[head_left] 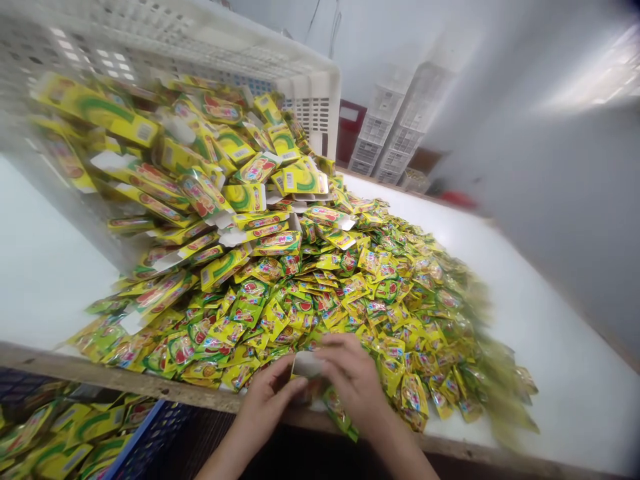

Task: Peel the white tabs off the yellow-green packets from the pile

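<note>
Yellow-and-green sachets [350, 293] lie in a broad heap on a white tabletop [550, 320], and the heap's near margin reaches the table's wooden front lip [100, 377]. A few sachets hang over that lip below the hands.

At the lip, the left hand [267, 400] and right hand [353, 380] meet over a pale flat piece [306, 365]. Both are closed on it: the left thumb and fingers pinch its lower left corner, and the right fingers curl over its right side. Blur hides what kind of piece it is. It sits just above the heap's front edge and touches only the fingers.

A white perforated crate [310, 100] lies tipped on its side at upper left. Flat yellow cartons [245, 197] spill from its mouth onto the sachets.

Bare tabletop shows to the right of the heap as far as the table's right edge, and in a smaller strip left of the crate.

Below the lip at lower left, a blue crate [145, 440] holds more yellow cartons. Stacked white crates [395, 133] stand against the far wall, well apart from the hands.
</note>
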Demonstrator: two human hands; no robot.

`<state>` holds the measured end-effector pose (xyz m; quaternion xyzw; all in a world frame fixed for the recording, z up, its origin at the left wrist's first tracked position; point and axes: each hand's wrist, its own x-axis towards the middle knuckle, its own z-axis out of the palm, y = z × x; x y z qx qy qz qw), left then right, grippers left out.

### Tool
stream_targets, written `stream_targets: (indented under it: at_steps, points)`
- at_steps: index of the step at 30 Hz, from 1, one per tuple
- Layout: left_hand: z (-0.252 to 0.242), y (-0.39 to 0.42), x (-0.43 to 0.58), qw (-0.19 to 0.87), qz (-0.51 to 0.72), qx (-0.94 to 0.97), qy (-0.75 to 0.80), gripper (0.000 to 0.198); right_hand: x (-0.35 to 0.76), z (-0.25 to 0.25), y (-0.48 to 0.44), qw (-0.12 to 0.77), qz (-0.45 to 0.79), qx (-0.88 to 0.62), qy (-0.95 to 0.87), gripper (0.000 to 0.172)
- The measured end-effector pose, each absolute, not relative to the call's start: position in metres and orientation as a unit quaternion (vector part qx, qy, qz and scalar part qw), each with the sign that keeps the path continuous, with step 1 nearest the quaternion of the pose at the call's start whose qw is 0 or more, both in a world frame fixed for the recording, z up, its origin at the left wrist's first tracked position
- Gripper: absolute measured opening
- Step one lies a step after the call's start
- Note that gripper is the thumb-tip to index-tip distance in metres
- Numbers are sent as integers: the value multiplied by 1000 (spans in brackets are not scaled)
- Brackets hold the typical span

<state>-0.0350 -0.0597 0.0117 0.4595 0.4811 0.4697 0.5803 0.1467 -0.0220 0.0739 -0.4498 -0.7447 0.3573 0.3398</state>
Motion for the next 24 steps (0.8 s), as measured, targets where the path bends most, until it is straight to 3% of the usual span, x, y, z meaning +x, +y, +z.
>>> stream_targets:
  at_steps: [2,6,13,19,24]
  points:
    - [19,-61,-38,601,461,434,488,34,148,68,-29,385,462,-504,-620,17]
    - [34,-58,-41,655,421,391,492,32,140,47,-38,359,615,-501,-492,24]
    - [23,-50,-47,567,456,421,542,27,137,53,-26,418,496,-464,-603,13]
    - [13,-51,-41,482,468,495,552,33,132,48,-26,430,460,-516,-580,10]
    - [14,-45,-44,379,480,607,507,16,133,42,-28,462,416,-482,-617,8]
